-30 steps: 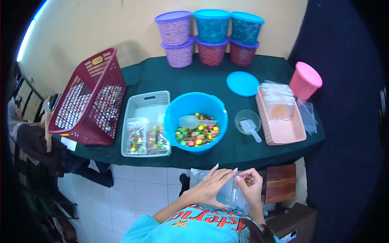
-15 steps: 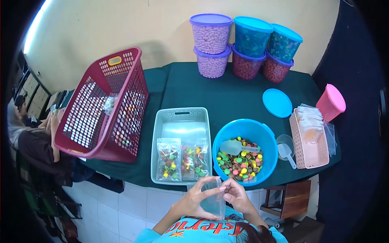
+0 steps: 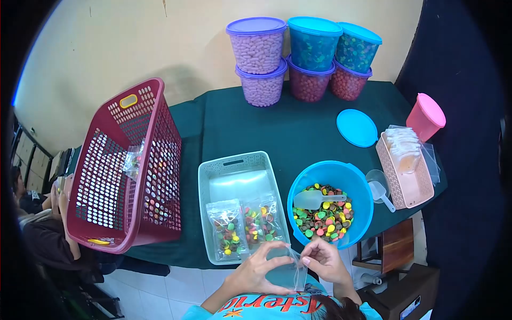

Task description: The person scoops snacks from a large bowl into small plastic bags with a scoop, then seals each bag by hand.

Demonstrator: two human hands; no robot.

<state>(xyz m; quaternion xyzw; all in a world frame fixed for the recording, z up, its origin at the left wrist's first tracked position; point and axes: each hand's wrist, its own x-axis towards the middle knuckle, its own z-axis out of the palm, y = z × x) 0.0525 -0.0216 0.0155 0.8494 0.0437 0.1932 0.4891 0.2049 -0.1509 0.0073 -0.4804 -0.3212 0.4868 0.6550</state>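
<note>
My left hand (image 3: 261, 272) curves round a clear plastic bag (image 3: 288, 274), with its fingers and thumb on either side of it. My right hand (image 3: 326, 261) pinches the bag's edge between thumb and fingertips. No candy shows inside this bag, which sits close to my chest. Just beyond the hands, a blue tub (image 3: 368, 213) holds coloured button candies (image 3: 322, 218) and a translucent scoop (image 3: 314, 200) lying on them. Left of it, a pale green tray (image 3: 205, 186) contains two filled candy bags (image 3: 226, 229).
A maroon laundry basket (image 3: 120, 242) with a filled bag inside stands at left. Stacked candy tubs (image 3: 261, 53) line the back. At right are a blue lid (image 3: 356, 128), a pink basket (image 3: 418, 197) of bags, a second scoop (image 3: 381, 193) and a pink canister (image 3: 426, 117). Another person (image 3: 45, 234) sits far left.
The camera view has shifted and tilted slightly. Both hands stay on the bag; its edge by the right fingers now looks more creased, and the right hand's fingers have closed in on it.
</note>
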